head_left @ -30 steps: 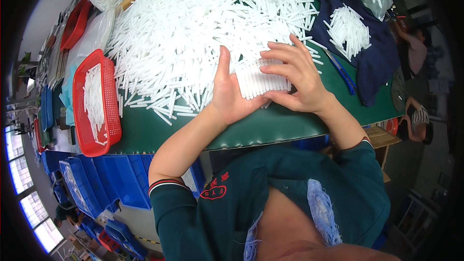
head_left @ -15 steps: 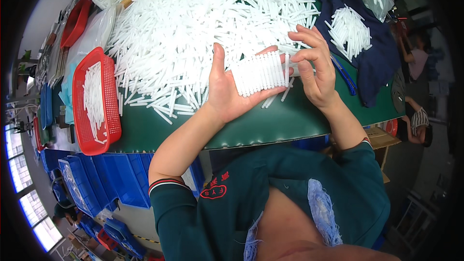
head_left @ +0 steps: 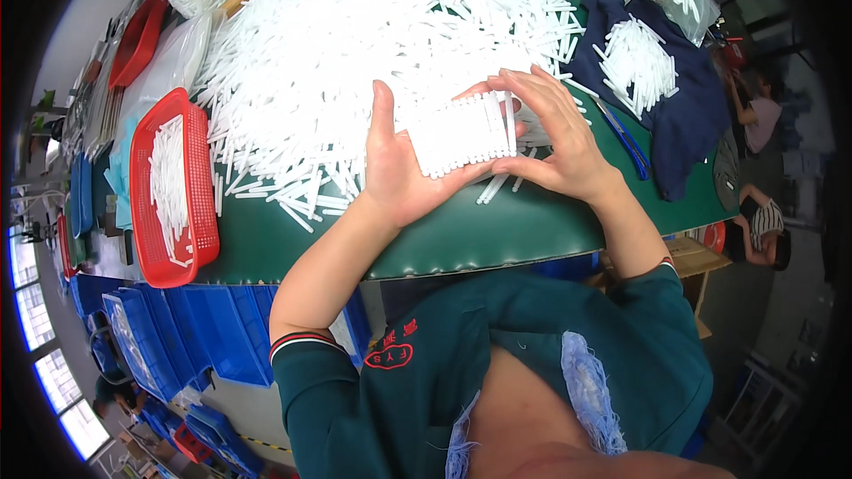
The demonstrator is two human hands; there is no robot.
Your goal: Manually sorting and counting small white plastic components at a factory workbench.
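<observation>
A neat row of slim white plastic sticks [head_left: 457, 136] lies side by side across the palm and fingers of my left hand [head_left: 397, 179], which faces up with its thumb raised apart. My right hand [head_left: 568, 146] curves round the right end of this row. Its thumb is at the lower end of the last sticks and its fingers at their upper end. The outermost stick leans a little against the others. Beyond my hands spreads a big loose heap of the same white sticks [head_left: 328, 62]; glare washes out much of its detail.
A red basket [head_left: 209, 213] with more sticks stands at the left. On the right, a dark blue cloth [head_left: 679, 146] bears a small stick pile [head_left: 637, 66]; a blue cutter-like tool [head_left: 626, 137] lies beside it. Blue crates [head_left: 217, 328] are below the green tabletop [head_left: 399, 244]. People are farther off.
My right hand has moved left, and its thumb and fingers have come around the row's right end. My left hand has shifted slightly left with the sticks.
</observation>
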